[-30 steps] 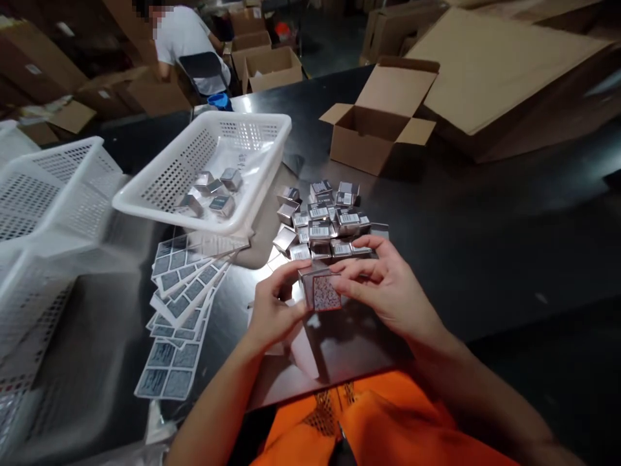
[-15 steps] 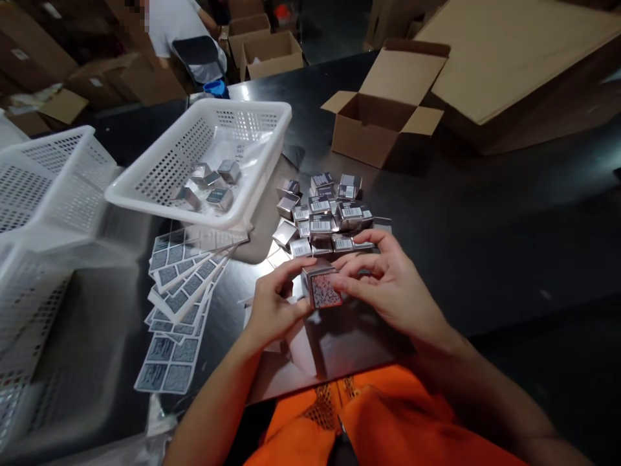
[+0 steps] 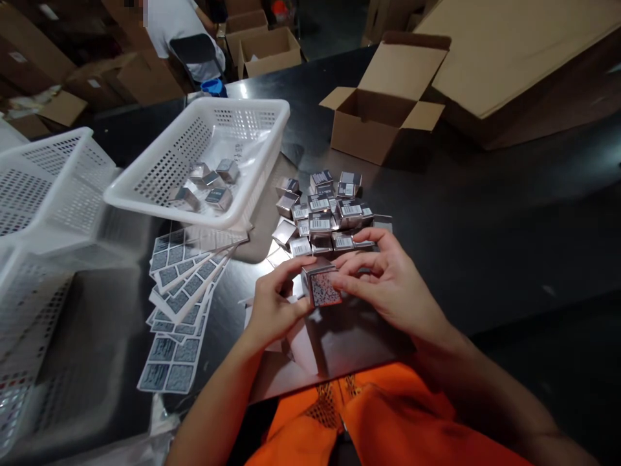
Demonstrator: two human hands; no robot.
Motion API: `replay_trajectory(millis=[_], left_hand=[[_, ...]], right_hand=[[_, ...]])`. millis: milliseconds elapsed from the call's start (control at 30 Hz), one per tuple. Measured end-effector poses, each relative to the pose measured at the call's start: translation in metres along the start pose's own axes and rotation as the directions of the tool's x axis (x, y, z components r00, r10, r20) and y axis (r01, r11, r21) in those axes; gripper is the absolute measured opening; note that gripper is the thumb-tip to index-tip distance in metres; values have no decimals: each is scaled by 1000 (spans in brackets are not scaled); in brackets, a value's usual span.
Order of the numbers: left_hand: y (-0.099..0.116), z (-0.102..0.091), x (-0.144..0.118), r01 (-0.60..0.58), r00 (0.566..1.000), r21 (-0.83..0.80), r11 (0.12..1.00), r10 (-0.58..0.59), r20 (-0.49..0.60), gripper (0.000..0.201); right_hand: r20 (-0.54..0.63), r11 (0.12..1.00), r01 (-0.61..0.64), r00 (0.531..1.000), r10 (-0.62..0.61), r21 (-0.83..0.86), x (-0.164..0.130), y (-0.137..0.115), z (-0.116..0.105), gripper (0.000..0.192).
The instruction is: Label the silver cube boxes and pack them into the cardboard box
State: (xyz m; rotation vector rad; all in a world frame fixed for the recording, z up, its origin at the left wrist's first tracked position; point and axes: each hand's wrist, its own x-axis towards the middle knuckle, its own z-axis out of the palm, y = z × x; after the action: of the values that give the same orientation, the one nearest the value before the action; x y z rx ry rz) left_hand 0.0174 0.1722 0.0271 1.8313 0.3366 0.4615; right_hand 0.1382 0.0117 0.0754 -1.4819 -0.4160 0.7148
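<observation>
Between my two hands is a small silver box (image 3: 324,288), its speckled square face turned toward me. My left hand (image 3: 279,301) grips the box's left side, thumb low and index finger along the top edge. On the right side, my right hand (image 3: 383,278) has its thumb and fingertips pinched at the box's edge. Just beyond my hands, several small silver boxes (image 3: 320,223) with barcode labels stand grouped on the dark table (image 3: 466,259). Sticker sheets (image 3: 167,362) printed with grey squares lie fanned out to the left. White paper (image 3: 301,349) lies under my left wrist.
A white perforated basket (image 3: 257,155) holding several small boxes stands at the back left, with more white baskets (image 3: 53,184) further left. An open cardboard box (image 3: 359,139) and a large carton (image 3: 524,52) are at the back right. A seated person (image 3: 169,29) is beyond the table.
Both hands keep the same hold on the small box, nearly still. The whole view has shifted slightly; nothing has been picked up or put down.
</observation>
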Motion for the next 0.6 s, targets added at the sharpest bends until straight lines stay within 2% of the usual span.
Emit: replay_trajectory(millis=[600], left_hand=[[-1, 1, 0, 6, 1000, -20, 1000, -6, -6, 51]], right_hand=[[-5, 1000, -3, 1000, 3, 13, 0, 0, 2, 70]])
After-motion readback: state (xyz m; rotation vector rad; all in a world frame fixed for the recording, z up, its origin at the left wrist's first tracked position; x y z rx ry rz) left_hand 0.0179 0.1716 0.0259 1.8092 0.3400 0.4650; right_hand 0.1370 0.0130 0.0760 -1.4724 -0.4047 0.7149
